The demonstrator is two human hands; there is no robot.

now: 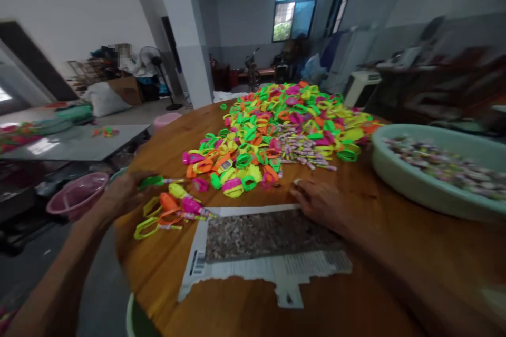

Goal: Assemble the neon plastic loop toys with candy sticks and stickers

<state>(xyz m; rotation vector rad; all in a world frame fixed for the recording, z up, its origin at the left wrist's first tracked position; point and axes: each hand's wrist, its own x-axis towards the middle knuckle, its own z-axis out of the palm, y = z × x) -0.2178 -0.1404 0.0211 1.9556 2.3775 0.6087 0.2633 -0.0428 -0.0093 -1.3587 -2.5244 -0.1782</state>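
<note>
Head view: at the left edge of a round wooden surface (225,313), the left grip (128,187) was closed on the near end of a green piece (152,182). The piece's long axis ran sideways, its free end pointing right, towards the middle of the surface. Just below lay a small bunch of similar pieces (169,201) — the left grip nearer, the right grip (318,200) well apart, beside the far right corner of a stone slab (269,234). Whether the right grip held anything could not be told. The green piece looked bright and slim, slightly blurred — with a pale, patterned stick (174,180) at its tip.
</note>
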